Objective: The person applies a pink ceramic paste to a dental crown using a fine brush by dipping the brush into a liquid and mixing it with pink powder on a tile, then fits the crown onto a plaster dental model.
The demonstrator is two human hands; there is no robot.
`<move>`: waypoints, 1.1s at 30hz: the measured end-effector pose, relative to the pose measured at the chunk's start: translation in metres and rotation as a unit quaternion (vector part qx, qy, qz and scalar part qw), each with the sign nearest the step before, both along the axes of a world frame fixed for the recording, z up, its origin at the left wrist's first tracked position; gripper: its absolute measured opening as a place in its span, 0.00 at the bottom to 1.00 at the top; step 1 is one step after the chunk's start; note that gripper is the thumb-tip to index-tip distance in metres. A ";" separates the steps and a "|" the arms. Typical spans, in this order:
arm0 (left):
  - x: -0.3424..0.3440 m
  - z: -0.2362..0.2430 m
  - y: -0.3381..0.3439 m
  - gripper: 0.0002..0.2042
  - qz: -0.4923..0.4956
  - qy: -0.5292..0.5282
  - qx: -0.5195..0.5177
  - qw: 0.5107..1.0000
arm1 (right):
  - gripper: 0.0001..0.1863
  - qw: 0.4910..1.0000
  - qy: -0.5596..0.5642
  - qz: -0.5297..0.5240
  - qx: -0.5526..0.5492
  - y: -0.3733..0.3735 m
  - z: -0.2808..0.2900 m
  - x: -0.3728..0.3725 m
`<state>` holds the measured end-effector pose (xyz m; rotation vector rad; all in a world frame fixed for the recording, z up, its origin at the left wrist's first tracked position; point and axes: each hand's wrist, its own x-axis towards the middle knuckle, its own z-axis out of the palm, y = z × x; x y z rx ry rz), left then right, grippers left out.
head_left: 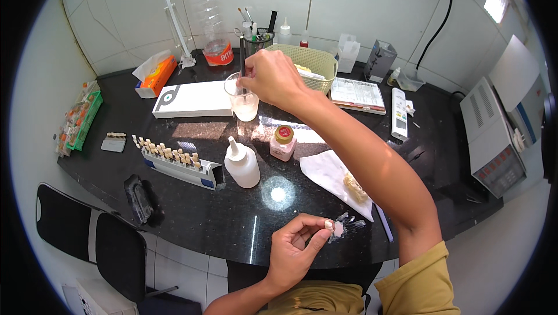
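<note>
My right hand [273, 77] reaches far across the black table, its fingers closed round a slim black-handled brush [242, 53]. The brush stands upright in a clear glass [245, 107] of cloudy liquid; its tip cannot be made out. Near the front edge, my left hand [297, 248] pinches a small white tooth-shaped piece [329, 225] between thumb and finger. Beside that piece lies a patch of pinkish paste [338, 230] with white smears. A white squeeze bottle [242, 167] and a small gold-capped jar of pink material [283, 143] stand between my hands.
A cloth [325, 171] with a tan sponge [354, 188] lies under my right forearm. Left are a tooth shade guide [174, 161] and a black pouch-like item [138, 199]. Behind stand a white box [195, 100], a large plastic bottle [212, 24] and a basket [319, 82]. A white machine [491, 135] stands right.
</note>
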<state>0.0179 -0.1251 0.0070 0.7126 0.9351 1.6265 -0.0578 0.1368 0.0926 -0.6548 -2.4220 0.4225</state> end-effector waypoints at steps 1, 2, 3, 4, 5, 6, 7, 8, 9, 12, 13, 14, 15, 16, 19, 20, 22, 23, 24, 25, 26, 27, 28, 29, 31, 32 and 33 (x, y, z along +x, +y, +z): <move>0.000 0.001 0.000 0.04 -0.002 0.008 -0.002 1.000 | 0.13 1.000 0.029 0.004 -0.010 -0.002 0.006 0.003; 0.001 -0.001 0.000 0.04 -0.010 0.009 -0.006 1.000 | 0.14 0.998 0.051 0.004 -0.022 -0.009 0.014 0.010; 0.000 -0.001 0.002 0.05 -0.015 0.007 -0.007 1.000 | 0.13 0.994 0.106 0.003 0.024 -0.015 0.024 0.022; -0.001 -0.001 0.002 0.05 -0.024 0.001 -0.012 1.000 | 0.13 0.988 0.155 0.012 0.017 -0.022 0.033 0.038; -0.001 -0.001 0.003 0.05 -0.034 0.002 -0.011 0.999 | 0.12 0.979 0.202 0.018 0.011 -0.029 0.044 0.056; -0.007 0.003 0.001 0.05 -0.053 -0.009 -0.040 0.998 | 0.12 0.970 0.239 0.038 0.001 -0.042 0.055 0.076; -0.011 0.006 0.002 0.05 -0.066 -0.005 -0.052 0.996 | 0.12 0.967 0.251 0.031 -0.008 -0.056 0.064 0.102; -0.014 0.009 0.006 0.05 -0.083 -0.003 -0.065 0.994 | 0.09 0.976 0.219 0.019 0.013 -0.067 0.066 0.133; -0.019 0.012 0.010 0.05 -0.096 0.011 -0.087 0.991 | 0.08 0.975 0.221 0.009 -0.005 -0.081 0.062 0.158; -0.027 0.024 0.022 0.05 -0.140 0.010 -0.093 0.986 | 0.04 0.965 0.248 -0.060 -0.055 -0.118 0.032 0.231; -0.029 0.027 0.028 0.05 -0.157 0.035 -0.085 0.983 | 0.04 0.960 0.252 -0.100 -0.075 -0.126 0.013 0.249; -0.032 0.031 0.033 0.06 -0.159 0.052 -0.074 0.983 | 0.05 0.964 0.222 -0.130 -0.069 -0.132 -0.004 0.263; -0.032 0.035 0.040 0.06 -0.155 0.077 -0.053 0.984 | 0.05 0.966 0.187 -0.163 -0.072 -0.137 -0.019 0.279; -0.032 0.037 0.048 0.06 -0.149 0.102 -0.033 0.983 | 0.04 0.962 0.181 -0.190 -0.080 -0.142 -0.035 0.289; -0.032 0.030 0.078 0.07 -0.104 0.141 0.026 0.984 | 0.04 0.959 0.136 -0.236 -0.081 -0.152 -0.058 0.304; -0.034 0.026 0.086 0.07 -0.087 0.153 0.054 0.983 | 0.04 0.959 0.129 -0.238 -0.080 -0.155 -0.060 0.302; -0.034 0.019 0.092 0.06 -0.070 0.148 0.070 0.984 | 0.04 0.961 0.114 -0.240 -0.080 -0.158 -0.061 0.303; -0.034 0.016 0.093 0.06 -0.065 0.147 0.070 0.984 | 0.04 0.962 0.103 -0.240 -0.081 -0.160 -0.059 0.304; -0.035 0.012 0.092 0.06 -0.061 0.145 0.068 0.985 | 0.04 0.962 0.091 -0.242 -0.084 -0.163 -0.060 0.306; -0.037 0.010 0.091 0.06 -0.071 0.136 0.059 0.986 | 0.04 0.964 0.095 -0.239 -0.067 -0.165 -0.061 0.310; -0.039 0.009 0.090 0.06 -0.080 0.126 0.051 0.987 | 0.05 0.957 0.143 -0.239 -0.081 -0.168 -0.063 0.313; -0.040 0.007 0.088 0.06 -0.088 0.114 0.040 0.989 | 0.06 0.948 0.186 -0.238 -0.096 -0.172 -0.064 0.316; -0.041 0.005 0.086 0.06 -0.095 0.102 0.030 0.990 | 0.07 0.938 0.230 -0.237 -0.110 -0.178 -0.064 0.317; -0.041 0.003 0.083 0.06 -0.108 0.097 0.025 0.989 | 0.09 0.921 0.264 -0.243 -0.152 -0.185 -0.063 0.313; -0.039 0.007 0.082 0.06 -0.132 0.093 0.031 0.986 | 0.08 0.935 0.217 -0.238 -0.147 -0.191 -0.066 0.308; -0.038 0.007 0.080 0.05 -0.135 0.101 0.025 0.985 | 0.07 0.953 0.155 -0.236 -0.113 -0.190 -0.069 0.306; -0.039 0.005 0.080 0.05 -0.140 0.105 0.026 0.984 | 0.07 0.957 0.136 -0.237 -0.093 -0.190 -0.066 0.299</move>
